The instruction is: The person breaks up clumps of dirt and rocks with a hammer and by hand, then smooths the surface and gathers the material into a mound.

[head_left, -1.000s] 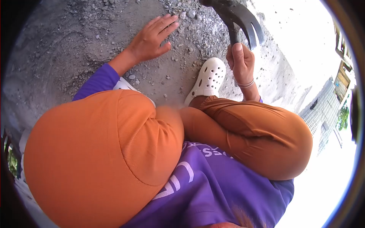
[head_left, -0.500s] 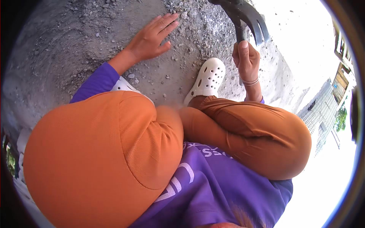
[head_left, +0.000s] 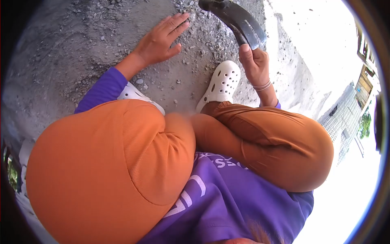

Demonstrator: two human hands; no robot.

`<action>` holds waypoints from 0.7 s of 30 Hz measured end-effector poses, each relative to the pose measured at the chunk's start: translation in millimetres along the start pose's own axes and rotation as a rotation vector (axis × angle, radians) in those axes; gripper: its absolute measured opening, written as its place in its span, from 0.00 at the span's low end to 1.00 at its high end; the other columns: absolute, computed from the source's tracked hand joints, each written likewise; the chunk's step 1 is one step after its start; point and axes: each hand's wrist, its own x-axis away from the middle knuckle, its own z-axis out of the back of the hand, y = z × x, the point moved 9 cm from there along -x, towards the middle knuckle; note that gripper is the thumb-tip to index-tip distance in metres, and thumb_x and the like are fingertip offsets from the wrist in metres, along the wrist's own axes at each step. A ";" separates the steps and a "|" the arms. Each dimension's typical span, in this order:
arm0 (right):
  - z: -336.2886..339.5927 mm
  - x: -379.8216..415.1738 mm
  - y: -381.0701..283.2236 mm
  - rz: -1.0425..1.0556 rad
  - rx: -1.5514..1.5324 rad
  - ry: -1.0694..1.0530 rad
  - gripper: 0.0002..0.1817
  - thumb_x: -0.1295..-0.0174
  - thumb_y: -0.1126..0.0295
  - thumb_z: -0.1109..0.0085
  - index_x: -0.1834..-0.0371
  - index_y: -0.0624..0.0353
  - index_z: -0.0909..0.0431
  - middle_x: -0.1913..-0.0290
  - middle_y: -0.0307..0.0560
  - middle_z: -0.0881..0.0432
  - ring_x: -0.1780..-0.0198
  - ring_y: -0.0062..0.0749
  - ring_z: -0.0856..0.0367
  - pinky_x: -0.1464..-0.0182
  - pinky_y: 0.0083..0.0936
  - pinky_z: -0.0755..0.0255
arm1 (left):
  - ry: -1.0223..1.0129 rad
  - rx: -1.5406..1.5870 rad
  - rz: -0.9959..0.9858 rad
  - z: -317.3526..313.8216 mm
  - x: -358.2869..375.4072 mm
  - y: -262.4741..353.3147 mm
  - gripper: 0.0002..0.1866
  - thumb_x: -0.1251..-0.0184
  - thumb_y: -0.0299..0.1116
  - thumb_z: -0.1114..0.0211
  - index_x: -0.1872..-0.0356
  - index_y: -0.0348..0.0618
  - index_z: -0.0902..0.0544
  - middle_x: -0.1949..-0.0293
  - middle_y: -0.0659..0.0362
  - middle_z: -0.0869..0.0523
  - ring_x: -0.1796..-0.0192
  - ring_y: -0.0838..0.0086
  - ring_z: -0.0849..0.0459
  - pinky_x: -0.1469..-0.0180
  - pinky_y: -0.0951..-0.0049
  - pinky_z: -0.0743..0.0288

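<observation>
My right hand (head_left: pixel 256 67) grips the handle of a claw hammer just below its head, thumb laid along it. The dark metal head of the claw hammer (head_left: pixel 237 18) is above the hand, its split claw curving down to the right and its striking end at the top left. My left hand (head_left: pixel 158 42) is stretched out over the gritty ground, palm down and fingers extended, with nothing in it. Grey rubble (head_left: pixel 211 32) and dust lie between the two hands.
My white perforated clog (head_left: pixel 222 81) stands between my hands; the other clog (head_left: pixel 136 94) shows partly behind my left knee. My bent legs in orange trousers (head_left: pixel 268 142) fill the foreground. A sunlit concrete edge (head_left: pixel 296 61) runs along the right, with a grey block wall (head_left: pixel 340 118) beyond.
My right hand and the claw hammer have swung left, and the hammer head has tilted over the rubble. The left hand stays nearly where it was.
</observation>
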 end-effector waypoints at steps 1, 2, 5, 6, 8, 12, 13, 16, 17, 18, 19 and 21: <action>12.0 0.3 -17.6 0.085 -0.147 0.060 0.15 0.33 0.64 0.40 0.65 0.69 0.19 0.84 0.46 0.23 0.81 0.29 0.23 0.75 0.26 0.32 | 0.006 0.001 -0.004 -0.4 -2.0 0.4 0.33 0.40 0.32 0.39 0.30 0.40 0.32 0.26 0.53 0.37 0.26 0.56 0.36 0.26 0.52 0.42; 10.4 0.7 -11.1 0.098 -0.142 0.071 0.13 0.35 0.67 0.40 0.62 0.69 0.19 0.83 0.47 0.22 0.80 0.31 0.21 0.74 0.26 0.30 | 0.002 0.001 -0.003 -1.2 -1.5 -0.3 0.33 0.40 0.32 0.39 0.30 0.40 0.32 0.26 0.53 0.37 0.26 0.56 0.36 0.26 0.52 0.42; -6.4 -0.5 14.4 0.098 -0.038 0.088 0.15 0.34 0.63 0.40 0.63 0.68 0.19 0.82 0.50 0.22 0.80 0.35 0.21 0.73 0.29 0.30 | 0.002 -0.003 -0.005 0.2 -1.0 -1.7 0.33 0.40 0.32 0.39 0.30 0.41 0.32 0.26 0.53 0.37 0.26 0.55 0.36 0.26 0.52 0.42; -20.5 -2.1 42.9 -0.094 0.089 0.010 0.23 0.31 0.54 0.43 0.69 0.67 0.21 0.84 0.51 0.25 0.81 0.34 0.26 0.73 0.31 0.31 | 0.007 -0.001 -0.011 0.0 -1.0 -0.5 0.33 0.40 0.32 0.39 0.30 0.41 0.32 0.26 0.53 0.37 0.26 0.55 0.36 0.26 0.52 0.42; -30.6 -4.5 66.7 -0.195 0.131 -0.040 0.30 0.30 0.46 0.47 0.75 0.66 0.24 0.86 0.48 0.29 0.82 0.30 0.30 0.74 0.31 0.34 | 0.006 -0.011 -0.008 -0.2 -1.5 -0.3 0.33 0.40 0.32 0.39 0.30 0.41 0.32 0.26 0.52 0.37 0.26 0.55 0.36 0.26 0.52 0.42; -14.8 1.4 57.9 -0.199 -0.011 -0.032 0.30 0.28 0.48 0.48 0.78 0.66 0.26 0.85 0.42 0.32 0.79 0.20 0.32 0.75 0.26 0.37 | -0.004 -0.001 -0.006 2.0 0.0 1.5 0.33 0.39 0.32 0.40 0.30 0.42 0.32 0.26 0.53 0.36 0.25 0.55 0.37 0.25 0.52 0.43; -9.6 2.5 34.8 -0.158 -0.115 -0.013 0.28 0.26 0.49 0.52 0.78 0.62 0.27 0.85 0.37 0.33 0.80 0.17 0.35 0.77 0.22 0.41 | -0.007 -0.001 -0.006 1.0 0.4 0.3 0.33 0.39 0.32 0.40 0.30 0.42 0.32 0.26 0.53 0.36 0.25 0.55 0.37 0.25 0.52 0.43; 4.2 5.2 -15.3 0.032 -0.274 0.029 0.27 0.23 0.51 0.58 0.77 0.58 0.28 0.84 0.32 0.33 0.82 0.13 0.39 0.79 0.15 0.46 | -0.028 -0.017 -0.025 -3.3 -0.3 0.6 0.33 0.39 0.32 0.41 0.30 0.42 0.32 0.26 0.54 0.36 0.25 0.55 0.37 0.24 0.52 0.44; 4.8 5.3 -15.8 0.060 -0.285 0.038 0.26 0.23 0.52 0.58 0.75 0.60 0.28 0.83 0.33 0.31 0.81 0.14 0.37 0.78 0.17 0.45 | -0.031 -0.024 -0.032 -3.7 -0.8 0.4 0.33 0.39 0.32 0.42 0.29 0.42 0.32 0.26 0.54 0.35 0.25 0.55 0.37 0.24 0.52 0.44; 2.3 4.5 -7.2 0.063 -0.285 0.043 0.26 0.23 0.52 0.58 0.75 0.60 0.28 0.83 0.33 0.31 0.81 0.14 0.37 0.78 0.17 0.45 | -0.034 -0.033 -0.038 -3.6 -1.4 0.1 0.33 0.39 0.32 0.42 0.29 0.42 0.33 0.26 0.54 0.35 0.25 0.56 0.38 0.24 0.52 0.45; -2.5 2.4 4.0 0.091 -0.156 0.058 0.25 0.25 0.53 0.54 0.74 0.63 0.25 0.83 0.41 0.29 0.81 0.23 0.32 0.77 0.22 0.39 | -0.033 -0.035 -0.041 -2.3 -2.1 0.6 0.33 0.39 0.32 0.42 0.29 0.42 0.33 0.26 0.54 0.35 0.25 0.56 0.38 0.24 0.52 0.45; -19.6 -2.7 29.6 -0.001 0.016 0.009 0.26 0.27 0.51 0.50 0.69 0.67 0.23 0.82 0.55 0.25 0.81 0.38 0.25 0.74 0.30 0.33 | -0.050 -0.041 -0.038 -2.3 -1.8 1.5 0.33 0.38 0.32 0.42 0.29 0.43 0.33 0.26 0.54 0.34 0.25 0.56 0.38 0.24 0.52 0.45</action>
